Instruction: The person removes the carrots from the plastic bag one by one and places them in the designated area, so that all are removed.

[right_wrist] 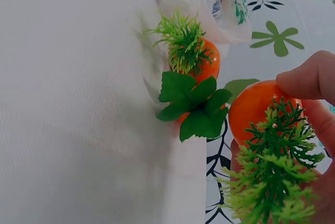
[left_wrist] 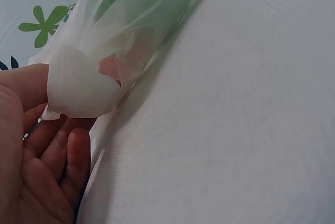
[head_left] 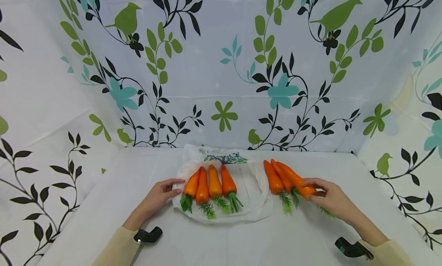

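Observation:
My left hand (head_left: 157, 199) pinches the left edge of a thin white plastic bag (head_left: 253, 193), its film between thumb and fingers in the left wrist view. Several orange carrots (head_left: 215, 183) with green tops lie side by side on the bag, tips pointing away. To the right of the bag, my right hand (head_left: 333, 199) grips a carrot (right_wrist: 251, 111) near its leafy end. Its feathery green top (right_wrist: 275, 169) hangs below the fingers. Just left of the held carrot are two others (head_left: 272, 177), one with broad leaves (right_wrist: 196, 103) and one with feathery leaves.
A white table (head_left: 221, 243) carries everything. Behind it hangs a curtain (head_left: 214, 66) printed with leaves, flowers and birds. The bag's far edge bears a printed tree (head_left: 226, 158). Black devices (head_left: 148, 235) sit on both wrists, over beige sleeves (head_left: 115, 247).

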`<state>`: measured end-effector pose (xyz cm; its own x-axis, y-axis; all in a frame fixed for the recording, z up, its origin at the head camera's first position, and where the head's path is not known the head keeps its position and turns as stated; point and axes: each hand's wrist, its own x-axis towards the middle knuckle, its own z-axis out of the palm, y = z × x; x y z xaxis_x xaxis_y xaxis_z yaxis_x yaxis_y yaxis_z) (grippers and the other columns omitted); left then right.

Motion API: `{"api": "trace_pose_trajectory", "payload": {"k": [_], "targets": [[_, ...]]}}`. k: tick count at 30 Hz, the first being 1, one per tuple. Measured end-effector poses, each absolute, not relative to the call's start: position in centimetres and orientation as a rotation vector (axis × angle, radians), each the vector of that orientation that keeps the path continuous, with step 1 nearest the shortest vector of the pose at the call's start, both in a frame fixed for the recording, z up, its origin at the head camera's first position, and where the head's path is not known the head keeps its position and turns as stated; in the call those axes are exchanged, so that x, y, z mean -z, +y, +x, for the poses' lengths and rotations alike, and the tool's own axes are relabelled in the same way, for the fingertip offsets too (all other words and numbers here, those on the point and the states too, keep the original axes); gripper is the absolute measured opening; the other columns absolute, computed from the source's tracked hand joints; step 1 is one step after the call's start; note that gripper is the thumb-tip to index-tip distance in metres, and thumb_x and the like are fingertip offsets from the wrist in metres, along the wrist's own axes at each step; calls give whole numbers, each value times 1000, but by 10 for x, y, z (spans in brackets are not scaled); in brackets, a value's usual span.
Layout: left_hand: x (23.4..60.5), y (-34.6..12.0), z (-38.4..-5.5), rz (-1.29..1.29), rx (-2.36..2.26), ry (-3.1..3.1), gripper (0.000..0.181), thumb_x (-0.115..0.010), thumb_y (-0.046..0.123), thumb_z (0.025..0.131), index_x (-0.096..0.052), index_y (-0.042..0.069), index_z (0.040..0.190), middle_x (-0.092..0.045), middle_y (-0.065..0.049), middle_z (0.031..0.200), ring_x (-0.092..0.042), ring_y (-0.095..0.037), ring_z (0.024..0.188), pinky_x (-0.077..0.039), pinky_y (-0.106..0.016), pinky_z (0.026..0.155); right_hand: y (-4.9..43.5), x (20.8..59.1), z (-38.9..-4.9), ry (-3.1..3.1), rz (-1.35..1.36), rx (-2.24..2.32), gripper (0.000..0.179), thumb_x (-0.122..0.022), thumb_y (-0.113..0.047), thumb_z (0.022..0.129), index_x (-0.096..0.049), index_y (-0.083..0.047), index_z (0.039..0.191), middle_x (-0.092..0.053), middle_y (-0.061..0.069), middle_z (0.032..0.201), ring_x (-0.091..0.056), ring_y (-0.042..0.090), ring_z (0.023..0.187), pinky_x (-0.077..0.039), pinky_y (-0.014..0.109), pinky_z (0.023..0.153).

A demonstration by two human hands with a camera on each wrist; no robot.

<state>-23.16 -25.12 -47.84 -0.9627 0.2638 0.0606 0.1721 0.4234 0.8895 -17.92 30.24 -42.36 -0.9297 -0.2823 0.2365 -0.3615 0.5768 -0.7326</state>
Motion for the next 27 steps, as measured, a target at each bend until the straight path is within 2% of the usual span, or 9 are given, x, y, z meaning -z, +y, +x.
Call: {"api": "trace_pose_trajectory", "payload": {"k": [2,4,11,18,21,23,27], "targets": [[478,-251,-232,395,-1590,2573,39,-70,21,94,-65,11,131,-57,-14,139,-51,-27,108,-43,-31,92,304,424,-181,-2712,528,-1287,28,-71,-3,89,-68,-8,116,-61,18,129,-60,25,106,-52,23,82],[478,-251,-232,387,-1581,2582,39,-70,21,94,-65,11,131,-58,-13,138,-51,-25,107,-43,-27,90,306,427,-183,-2723,502,-1270,28,-72,-4,89,-68,-8,116,-61,18,129,-60,23,105,-52,22,81],[478,-250,-232,363,-1561,2601,38,-70,22,94,-66,13,130,-57,-12,138,-50,-25,111,-42,-33,96,313,432,-193,-2766,439,-1215,29,-71,-6,90,-67,-7,118,-61,19,128,-59,32,110,-51,20,81],[479,-251,-232,381,-1585,2579,38,-70,21,94,-66,11,131,-57,-14,139,-51,-25,110,-43,-26,93,320,436,-201,-2803,390,-1183,29,-69,-8,92,-67,-7,121,-60,19,128,-58,35,112,-49,19,81],[479,-251,-232,379,-1589,2577,38,-70,21,94,-66,12,131,-55,-14,140,-51,-25,111,-42,-30,96,321,437,-204,-2814,368,-1173,29,-68,-7,92,-67,-7,121,-61,19,127,-58,36,111,-52,26,82],[479,-251,-232,378,-1589,2577,38,-70,21,94,-66,12,131,-54,-14,142,-49,-26,115,-41,-37,100,322,438,-207,-2817,356,-1180,30,-67,-6,92,-67,-6,121,-61,20,126,-58,37,111,-53,28,80],[480,-251,-232,378,-1600,2570,38,-70,21,94,-66,12,130,-50,-16,145,-44,-31,129,-34,-51,108,323,439,-211,-2827,341,-1185,30,-66,-5,92,-66,-6,122,-61,21,126,-58,40,110,-52,24,74]]}}
